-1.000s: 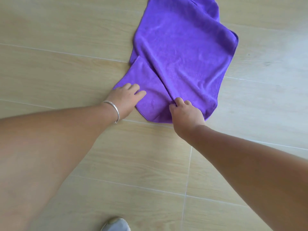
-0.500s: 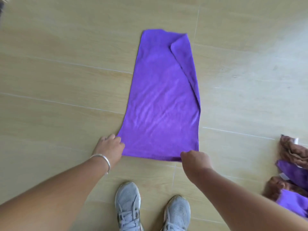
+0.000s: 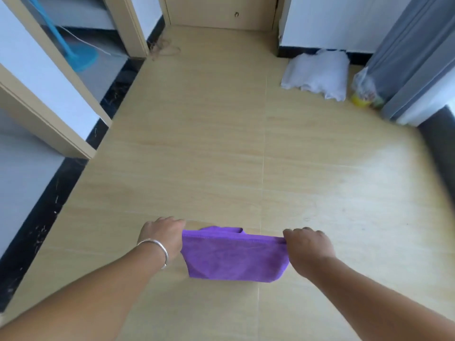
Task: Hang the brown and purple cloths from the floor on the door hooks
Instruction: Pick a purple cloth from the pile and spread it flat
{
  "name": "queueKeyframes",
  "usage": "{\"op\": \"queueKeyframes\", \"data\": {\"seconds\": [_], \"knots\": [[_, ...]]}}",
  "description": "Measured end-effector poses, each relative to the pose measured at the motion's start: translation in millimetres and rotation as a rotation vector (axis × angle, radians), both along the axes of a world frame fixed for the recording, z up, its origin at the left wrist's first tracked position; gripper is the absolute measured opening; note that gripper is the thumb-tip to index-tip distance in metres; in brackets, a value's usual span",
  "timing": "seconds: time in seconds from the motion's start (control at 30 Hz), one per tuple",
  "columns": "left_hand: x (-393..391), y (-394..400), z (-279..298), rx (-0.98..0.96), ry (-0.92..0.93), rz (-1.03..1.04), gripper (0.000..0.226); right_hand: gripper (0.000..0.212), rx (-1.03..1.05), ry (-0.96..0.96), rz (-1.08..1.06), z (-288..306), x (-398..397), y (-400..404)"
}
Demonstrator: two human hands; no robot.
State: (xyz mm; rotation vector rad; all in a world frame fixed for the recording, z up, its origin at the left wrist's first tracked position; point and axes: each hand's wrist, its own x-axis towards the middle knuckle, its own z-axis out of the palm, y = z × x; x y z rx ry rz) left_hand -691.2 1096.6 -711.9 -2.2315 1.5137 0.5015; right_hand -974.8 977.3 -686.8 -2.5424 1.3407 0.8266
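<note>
The purple cloth (image 3: 234, 257) is pinched at its top corners by both hands (image 3: 161, 236) (image 3: 307, 247); a loosened pinch could drop it to the floor (image 3: 221, 143).

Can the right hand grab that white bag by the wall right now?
Probably not. The right hand is busy gripping one end of the purple cloth, and the white bag lies far across the bare floor, well past where the arm ends.

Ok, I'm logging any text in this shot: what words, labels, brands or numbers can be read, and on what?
None can be read.
purple cloth, gripped by the left hand and right hand: no label showing.
clear bag with yellow contents: any print is too blurred to read.
white bag: no print visible.
</note>
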Motion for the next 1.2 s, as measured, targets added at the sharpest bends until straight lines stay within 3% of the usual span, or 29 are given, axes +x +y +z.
{"op": "queueKeyframes", "data": {"seconds": [0.33,0.53,0.77,1.03,1.2], "knots": [[42,-131,249,-0.396,-0.142,-0.049,0.028,0.032,-0.404,-0.234,-0.045,235,33,-113],[38,-117,298,-0.469,-0.153,-0.126,0.023,0.034,-0.430,-0.278,-0.039,281,20,-105],[16,-56,220,-0.346,-0.060,-0.160,0.033,0.029,-0.269,-0.277,-0.065,195,-9,-47],[-20,40,44,-0.079,0.041,-0.146,0.047,0.039,-0.007,-0.183,-0.056,34,-45,42],[-48,107,-62,0.113,0.017,-0.371,0.039,0.045,0.166,-0.036,0.010,-67,-75,106]]}}
